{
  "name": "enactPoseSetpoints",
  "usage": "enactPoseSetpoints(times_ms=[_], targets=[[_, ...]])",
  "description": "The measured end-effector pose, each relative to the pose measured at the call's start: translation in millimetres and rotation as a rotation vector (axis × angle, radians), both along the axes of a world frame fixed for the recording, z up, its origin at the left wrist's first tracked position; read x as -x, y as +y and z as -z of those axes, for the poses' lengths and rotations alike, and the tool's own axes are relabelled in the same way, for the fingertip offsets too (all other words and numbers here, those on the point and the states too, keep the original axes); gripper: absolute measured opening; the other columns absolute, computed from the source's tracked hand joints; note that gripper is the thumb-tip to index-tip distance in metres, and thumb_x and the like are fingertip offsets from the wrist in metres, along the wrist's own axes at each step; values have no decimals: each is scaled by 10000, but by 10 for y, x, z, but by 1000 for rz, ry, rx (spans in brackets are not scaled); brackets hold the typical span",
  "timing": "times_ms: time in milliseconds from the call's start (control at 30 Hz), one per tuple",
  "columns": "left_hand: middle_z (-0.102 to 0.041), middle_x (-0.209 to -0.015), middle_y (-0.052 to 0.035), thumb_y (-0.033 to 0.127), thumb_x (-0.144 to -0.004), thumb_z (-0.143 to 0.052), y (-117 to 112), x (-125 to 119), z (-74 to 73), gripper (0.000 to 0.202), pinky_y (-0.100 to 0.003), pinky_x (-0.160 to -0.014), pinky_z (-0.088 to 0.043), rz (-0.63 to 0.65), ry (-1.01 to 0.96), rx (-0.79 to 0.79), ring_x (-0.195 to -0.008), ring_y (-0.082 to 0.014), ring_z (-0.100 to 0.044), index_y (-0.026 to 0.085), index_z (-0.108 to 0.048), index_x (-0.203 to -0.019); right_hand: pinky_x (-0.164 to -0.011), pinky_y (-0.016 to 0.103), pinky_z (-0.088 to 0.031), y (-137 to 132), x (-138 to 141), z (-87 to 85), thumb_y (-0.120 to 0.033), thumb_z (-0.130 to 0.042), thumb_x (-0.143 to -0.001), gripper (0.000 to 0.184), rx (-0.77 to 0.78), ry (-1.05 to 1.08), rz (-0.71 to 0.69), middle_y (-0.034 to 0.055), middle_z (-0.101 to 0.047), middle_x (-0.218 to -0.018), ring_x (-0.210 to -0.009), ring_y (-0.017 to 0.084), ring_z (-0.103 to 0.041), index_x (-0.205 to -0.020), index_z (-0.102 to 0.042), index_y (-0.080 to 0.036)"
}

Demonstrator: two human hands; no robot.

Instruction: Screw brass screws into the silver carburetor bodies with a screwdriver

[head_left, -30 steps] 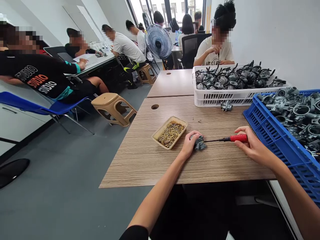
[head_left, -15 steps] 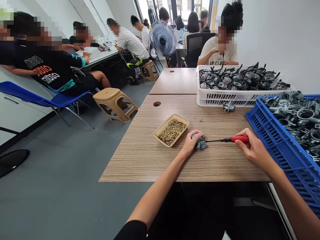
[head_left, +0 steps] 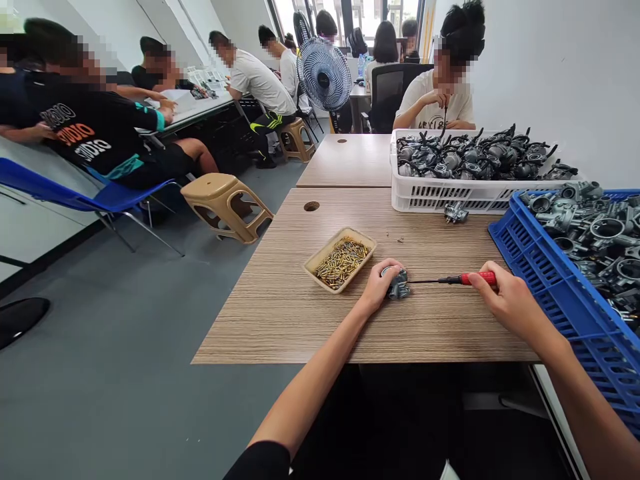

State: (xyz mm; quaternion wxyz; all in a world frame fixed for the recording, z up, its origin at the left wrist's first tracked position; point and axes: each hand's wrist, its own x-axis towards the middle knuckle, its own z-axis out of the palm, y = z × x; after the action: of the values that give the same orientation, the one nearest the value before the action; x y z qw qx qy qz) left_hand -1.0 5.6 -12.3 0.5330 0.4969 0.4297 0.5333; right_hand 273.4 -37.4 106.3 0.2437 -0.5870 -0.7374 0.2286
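My left hand [head_left: 379, 287] is closed around a small grey metal carburetor [head_left: 399, 287], pressing it to the wood-grain table [head_left: 270, 307]. In my right hand [head_left: 510, 300] is a screwdriver [head_left: 477, 279] with a red handle, held level. Its dark shaft points left and the tip meets the carburetor's right side; the exact spot is too small to make out. Left of my left hand stands a beige tray [head_left: 306, 267] of small brass-coloured parts [head_left: 343, 263]. A few tiny loose pieces [head_left: 400, 240] lie beyond the carburetor.
A blue crate [head_left: 530, 257] heaped with metal carburetor bodies [head_left: 607, 230] is at the right. Behind, a white crate [head_left: 425, 195] holds darker carburetors, with one carburetor [head_left: 455, 213] in front of it. A co-worker [head_left: 435, 100] sits across; a stool [head_left: 227, 200] stands left.
The view has shifted slightly, moving the scene a little to the left. Both hands keep their grips, and the screwdriver stays against the carburetor.
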Motion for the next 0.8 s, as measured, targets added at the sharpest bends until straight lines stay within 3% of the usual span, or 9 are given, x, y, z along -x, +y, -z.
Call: enactPoseSetpoints(times_ms=[133, 300, 467, 533, 667, 733, 800], targets=[[-727, -856, -47, 501, -854, -634, 9, -3, 14, 316, -304, -774, -508, 5, -16, 20, -827, -198, -628, 198, -719, -821, -566, 315, -400, 1, -32, -4, -615, -572, -1011, 367, 24, 60, -105, 6, -663, -778, -584, 193, -535, -1132, -550, -269], [-734, -853, -49, 491, -843, -660, 12, -3, 15, 300, -305, -782, -517, 9, -21, 10, -830, -197, -636, 198, -716, -819, -544, 317, -346, 5, -10, 16, -607, -537, -1025, 364, -16, -21, -1, -19, -565, -616, -515, 185, -481, -882, -502, -275], [-731, -854, -49, 475, -872, -636, 17, -2, 25, 294, -307, -786, -508, 5, -29, -7, -825, -192, -625, 199, -724, -821, -580, 317, -402, 19, -38, 21, -548, -563, -1023, 289, 40, 31, -84, 10, -671, -789, -602, 203, -561, -1104, -539, -271], [-732, -858, -46, 481, -863, -643, 15, -3, 21, 293, -315, -804, -512, 7, -12, -9, -830, -195, -629, 201, -717, -820, -553, 312, -378, 25, -31, 16, -555, -564, -1018, 289, 18, 47, -85, -8, -633, -734, -554, 190, -519, -1078, -533, -275], [-730, -876, -52, 491, -861, -632, 14, -4, 15, 304, -313, -801, -516, 10, -10, 3, -857, -201, -633, 201, -715, -826, -541, 315, -341, 27, -14, 17, -612, -553, -1011, 378, -29, -29, -12, -38, -508, -579, -496, 179, -458, -845, -473, -282], [-725, -879, -51, 488, -860, -633, 18, -5, 24, 302, -305, -783, -514, 9, -15, 8, -855, -198, -628, 200, -718, -829, -542, 312, -357, 25, -26, 13, -619, -553, -1014, 373, -7, -13, -25, -32, -530, -606, -514, 181, -475, -872, -497, -278], [-723, -870, -45, 481, -862, -638, 21, -7, 35, 293, -299, -774, -511, 7, -24, 11, -834, -190, -625, 201, -718, -828, -530, 304, -379, 27, -40, 5, -602, -564, -1017, 330, 59, 60, -80, -28, -579, -677, -525, 177, -491, -1026, -542, -273]])
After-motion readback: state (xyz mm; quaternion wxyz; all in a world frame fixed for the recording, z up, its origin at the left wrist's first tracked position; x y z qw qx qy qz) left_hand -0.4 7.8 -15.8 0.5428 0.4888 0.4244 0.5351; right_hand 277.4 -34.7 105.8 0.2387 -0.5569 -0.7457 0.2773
